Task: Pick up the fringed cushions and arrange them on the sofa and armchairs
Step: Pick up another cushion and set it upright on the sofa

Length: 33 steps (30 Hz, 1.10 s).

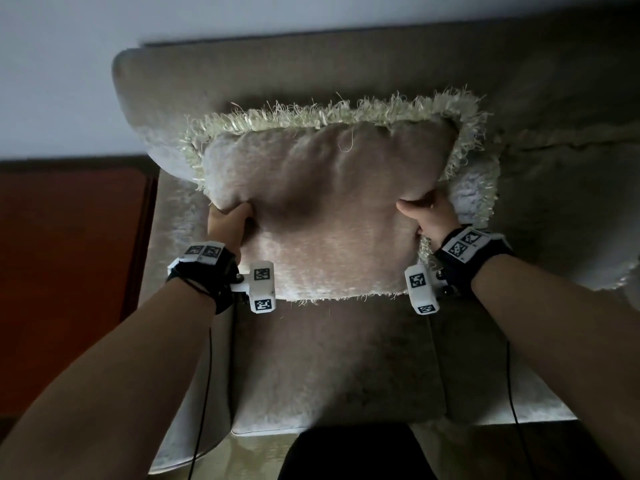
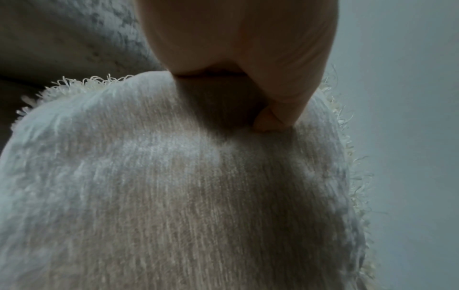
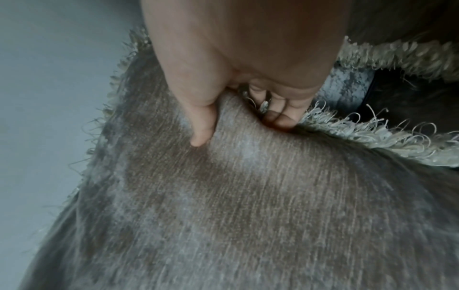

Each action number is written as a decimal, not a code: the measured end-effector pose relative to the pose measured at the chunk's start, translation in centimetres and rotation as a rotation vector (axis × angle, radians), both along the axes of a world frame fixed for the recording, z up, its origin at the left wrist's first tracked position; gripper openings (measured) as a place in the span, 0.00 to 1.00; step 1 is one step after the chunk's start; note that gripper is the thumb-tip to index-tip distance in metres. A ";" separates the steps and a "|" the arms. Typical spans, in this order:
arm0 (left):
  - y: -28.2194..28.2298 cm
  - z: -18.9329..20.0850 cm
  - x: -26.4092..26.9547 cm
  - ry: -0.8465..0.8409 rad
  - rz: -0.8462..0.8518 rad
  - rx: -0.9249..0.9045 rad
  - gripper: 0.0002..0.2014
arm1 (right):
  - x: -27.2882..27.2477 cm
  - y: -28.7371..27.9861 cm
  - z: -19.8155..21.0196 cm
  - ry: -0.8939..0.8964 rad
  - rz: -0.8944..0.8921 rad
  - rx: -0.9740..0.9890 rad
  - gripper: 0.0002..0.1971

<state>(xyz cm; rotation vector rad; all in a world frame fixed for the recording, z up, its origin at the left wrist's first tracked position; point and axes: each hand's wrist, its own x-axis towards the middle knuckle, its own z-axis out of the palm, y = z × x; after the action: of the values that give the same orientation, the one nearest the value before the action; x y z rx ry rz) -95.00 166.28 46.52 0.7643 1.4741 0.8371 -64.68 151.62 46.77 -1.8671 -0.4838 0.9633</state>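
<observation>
Cushion (image 1: 322,216) with a fringe is held up over the sofa (image 1: 332,362) seat, left hand (image 1: 227,225) and right hand (image 1: 427,216) fingers (image 3: 280,115) pinching its sides, another cushion (image 1: 474,188) just behind it.

Head view: high, facing steeply down over both forearms onto the sofa (image 1: 311,368). Wrist views: very close, looking along each thumb. All three share the fringed cushion (image 1: 322,216) (image 2: 174,196) (image 3: 248,206).
</observation>
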 end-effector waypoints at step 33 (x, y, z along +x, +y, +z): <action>-0.5 -8.7 3.5 0.728 0.117 0.435 0.36 | -5.2 -0.1 -9.1 -0.711 -0.064 0.371 0.26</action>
<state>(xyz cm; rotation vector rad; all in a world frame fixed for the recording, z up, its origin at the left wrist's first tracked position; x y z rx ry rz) -91.48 165.81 37.85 1.4228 2.0139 1.0452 -69.92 151.51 37.71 -1.8221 -0.9436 0.1152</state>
